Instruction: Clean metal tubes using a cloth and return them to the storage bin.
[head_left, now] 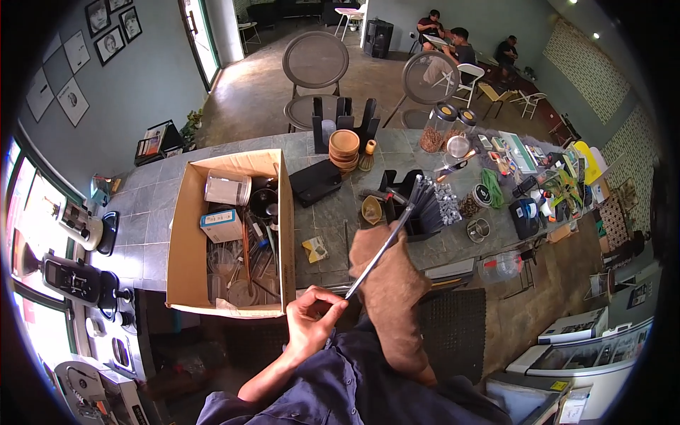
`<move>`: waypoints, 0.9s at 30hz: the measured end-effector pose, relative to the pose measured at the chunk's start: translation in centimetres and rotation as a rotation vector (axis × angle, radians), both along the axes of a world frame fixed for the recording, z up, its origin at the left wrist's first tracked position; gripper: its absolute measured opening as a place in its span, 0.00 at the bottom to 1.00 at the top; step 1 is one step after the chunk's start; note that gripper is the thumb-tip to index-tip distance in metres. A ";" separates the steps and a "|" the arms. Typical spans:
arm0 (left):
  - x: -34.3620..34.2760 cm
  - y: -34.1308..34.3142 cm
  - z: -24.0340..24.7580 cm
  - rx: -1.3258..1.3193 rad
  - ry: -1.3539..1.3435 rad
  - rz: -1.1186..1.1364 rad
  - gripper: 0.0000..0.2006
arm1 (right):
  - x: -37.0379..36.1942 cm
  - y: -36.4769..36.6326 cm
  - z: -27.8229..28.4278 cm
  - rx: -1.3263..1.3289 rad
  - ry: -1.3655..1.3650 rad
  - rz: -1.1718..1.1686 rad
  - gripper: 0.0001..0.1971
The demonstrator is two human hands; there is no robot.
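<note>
My left hand is closed, pinching the lower end of a long, thin silvery rod between thumb and fingertips. The rod slants up to the right across a brown cloth. That cloth covers my right hand, so its fingers are hidden; only a bit of wrist shows below it. Just beyond the rod's upper end, a black holder carries several dark and clear-wrapped straws. A small yellowish bowl sits beside the holder. What exact tool the rod is, I cannot make out.
To the left, an open cardboard box holds containers, a small carton and utensils. Stacked wooden bowls, a bamboo whisk and a black case stand behind. Jars and clutter line the counter's right; people sit far off.
</note>
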State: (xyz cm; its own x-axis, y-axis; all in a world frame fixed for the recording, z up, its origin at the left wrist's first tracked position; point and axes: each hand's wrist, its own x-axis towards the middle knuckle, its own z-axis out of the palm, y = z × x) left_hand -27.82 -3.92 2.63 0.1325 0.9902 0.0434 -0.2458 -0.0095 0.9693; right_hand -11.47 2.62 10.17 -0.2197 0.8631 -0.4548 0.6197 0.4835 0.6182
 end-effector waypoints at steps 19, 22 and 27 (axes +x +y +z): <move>1.4 4.4 6.5 0.205 0.253 0.094 0.03 | 1.2 -4.0 1.1 0.418 1.598 -0.021 0.06; 2.6 5.7 7.7 0.157 0.063 0.175 0.05 | 3.2 -4.6 0.4 0.360 1.430 -0.141 0.09; 5.9 7.9 7.5 0.207 0.049 0.192 0.05 | 7.1 -6.1 -4.2 0.189 1.315 -0.359 0.15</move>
